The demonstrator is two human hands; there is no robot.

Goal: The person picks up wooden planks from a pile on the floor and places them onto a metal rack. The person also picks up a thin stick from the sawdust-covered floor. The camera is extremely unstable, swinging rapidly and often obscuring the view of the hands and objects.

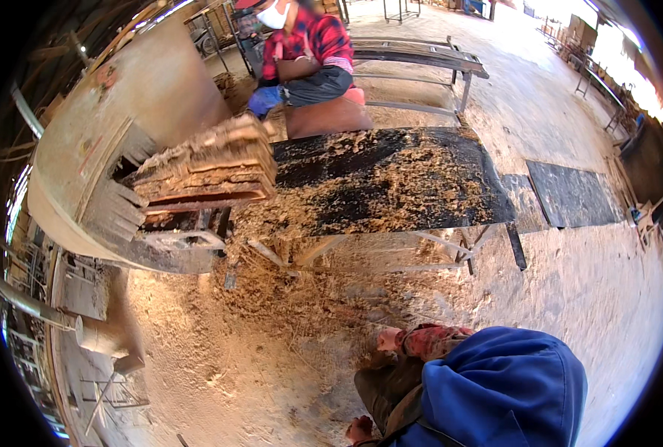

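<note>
From the lower right comes my body in a blue garment (506,380), with brown trousers below it. My right hand (391,340), at the end of a red patterned sleeve, hangs over the littered floor in front of the black-topped table (391,182). Lower down, beside the trousers, my left hand (360,429) shows only in part. Both hands are small and their fingers unclear; I see no object in either. Farther left, a blurred stack of rough wood boards (208,164) sticks out of a large rounded machine housing (134,97), past its strip curtain (115,212).
Wood chips cover much of the tabletop. Behind it stands a masked co-worker in a red checked shirt, with a blue-gloved hand (264,100) near the stack. A metal roller frame (413,56) lies beyond. A dark sheet (573,195) lies at right; sawdust (272,298) covers the floor.
</note>
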